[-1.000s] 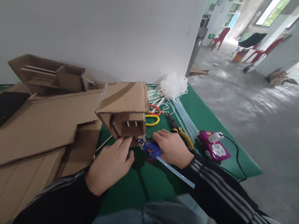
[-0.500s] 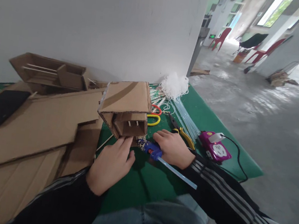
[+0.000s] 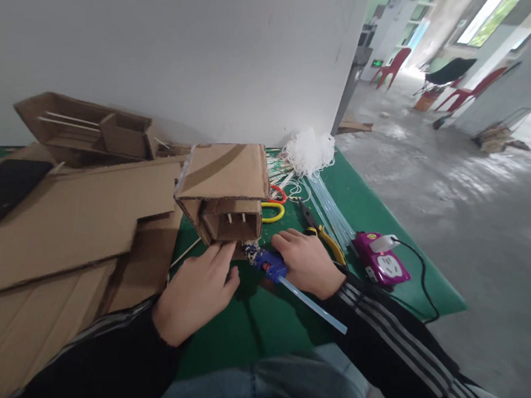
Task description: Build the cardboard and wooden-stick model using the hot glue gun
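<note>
I'm seeing the left hand (image 3: pixel 195 297) touching the low edge of the brown cardboard box (image 3: pixel 224 174), its thumb sticking out away from the fingers. The right hand (image 3: pixel 308 262) is gripping the blue glue gun (image 3: pixel 272 267), its tip pointing close to the box. The box is sitting on the green counter (image 3: pixel 229 336), between flat cardboard (image 3: pixel 74 221) and scissors (image 3: pixel 282 214).
</note>
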{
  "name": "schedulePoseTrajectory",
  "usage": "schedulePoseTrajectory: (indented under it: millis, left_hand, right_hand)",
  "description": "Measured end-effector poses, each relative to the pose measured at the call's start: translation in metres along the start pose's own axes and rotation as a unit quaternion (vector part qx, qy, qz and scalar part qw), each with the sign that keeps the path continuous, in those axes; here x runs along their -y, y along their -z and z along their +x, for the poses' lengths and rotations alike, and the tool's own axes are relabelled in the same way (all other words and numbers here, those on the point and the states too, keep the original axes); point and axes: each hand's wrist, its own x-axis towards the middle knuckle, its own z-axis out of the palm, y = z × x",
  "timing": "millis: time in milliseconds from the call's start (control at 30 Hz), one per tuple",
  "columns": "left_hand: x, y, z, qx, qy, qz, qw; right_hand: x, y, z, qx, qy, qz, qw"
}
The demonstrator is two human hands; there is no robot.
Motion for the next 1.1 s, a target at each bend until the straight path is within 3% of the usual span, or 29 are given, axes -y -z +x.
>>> schedulePoseTrajectory:
  millis: [1100]
  left_hand:
    - [-0.0004, -0.0011, 0.0008, -0.008, -0.005, 0.000, 1.000]
  right_hand:
    - [-0.0006, -0.0013, -0.0015, -0.003, 0.013, 0.002, 1.000]
